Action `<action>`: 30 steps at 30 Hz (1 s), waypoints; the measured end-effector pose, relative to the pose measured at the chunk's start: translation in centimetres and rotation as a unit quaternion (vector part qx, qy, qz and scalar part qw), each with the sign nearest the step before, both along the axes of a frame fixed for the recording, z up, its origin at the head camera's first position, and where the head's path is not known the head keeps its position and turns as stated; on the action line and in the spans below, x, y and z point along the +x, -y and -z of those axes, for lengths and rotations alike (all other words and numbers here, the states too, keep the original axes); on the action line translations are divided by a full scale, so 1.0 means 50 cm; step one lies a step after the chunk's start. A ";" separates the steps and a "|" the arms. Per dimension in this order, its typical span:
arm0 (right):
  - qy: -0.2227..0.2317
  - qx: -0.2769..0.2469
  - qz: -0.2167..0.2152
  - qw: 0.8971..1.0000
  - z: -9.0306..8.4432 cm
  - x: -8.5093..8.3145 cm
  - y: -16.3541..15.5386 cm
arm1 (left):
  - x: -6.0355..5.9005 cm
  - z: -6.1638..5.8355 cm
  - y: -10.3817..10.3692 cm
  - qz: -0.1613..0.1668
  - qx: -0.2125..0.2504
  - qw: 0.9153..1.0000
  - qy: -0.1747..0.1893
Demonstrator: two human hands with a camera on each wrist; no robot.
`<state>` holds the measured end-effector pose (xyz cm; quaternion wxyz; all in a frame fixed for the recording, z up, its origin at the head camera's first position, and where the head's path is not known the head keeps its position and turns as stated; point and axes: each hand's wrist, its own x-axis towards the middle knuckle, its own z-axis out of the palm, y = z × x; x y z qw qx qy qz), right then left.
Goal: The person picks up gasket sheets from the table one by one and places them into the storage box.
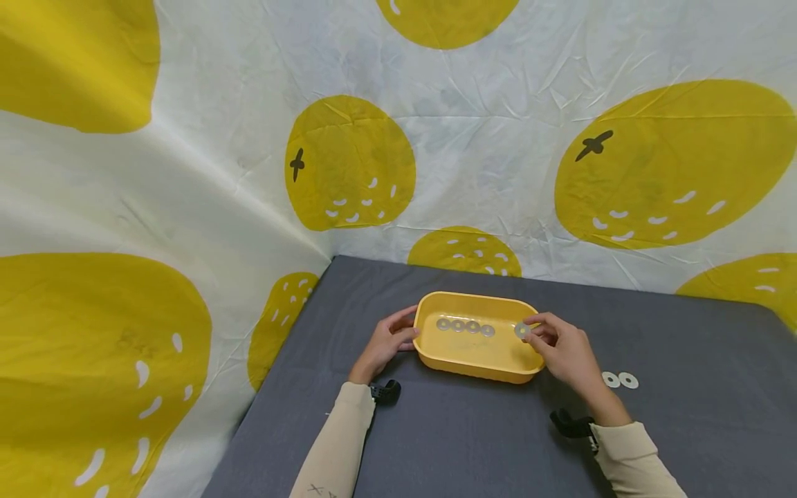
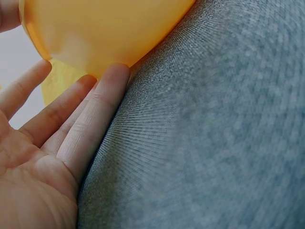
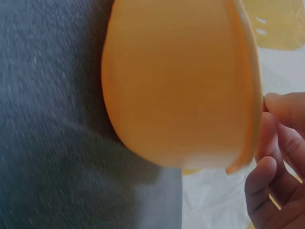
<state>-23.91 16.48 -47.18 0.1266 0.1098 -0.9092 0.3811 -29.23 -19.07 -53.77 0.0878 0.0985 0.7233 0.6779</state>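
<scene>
A yellow plastic tub [image 1: 479, 370] sits on the grey table; its outer wall [image 2: 105, 33] [image 3: 176, 90] fills both wrist views. Several metal washers [image 1: 464, 326] lie in a row inside it. My left hand [image 1: 389, 341] rests against the tub's left end, fingers [image 2: 90, 114] straight along the wall, thumb at the rim. My right hand [image 1: 557, 344] is at the tub's right rim and pinches one washer [image 1: 521, 330] between thumb and fingers over the tub.
Two more washers [image 1: 620, 380] lie on the grey cloth [image 1: 685, 387] to the right of my right hand. A white sheet with yellow fruit prints [image 1: 349, 166] hangs behind and to the left of the table.
</scene>
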 end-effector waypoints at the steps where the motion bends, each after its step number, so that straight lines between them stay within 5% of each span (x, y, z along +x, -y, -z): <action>1: 0.000 0.001 -0.002 1.000 0.000 0.000 0.004 | 0.000 -0.001 0.000 0.000 0.001 1.000 0.000; 10: -0.008 0.022 -0.015 1.000 0.005 -0.005 0.036 | -0.001 0.001 -0.003 0.000 0.002 1.000 -0.002; 30: 0.002 0.173 -0.001 0.985 0.020 -0.086 0.067 | 0.002 -0.008 -0.002 -0.006 -0.003 1.000 0.006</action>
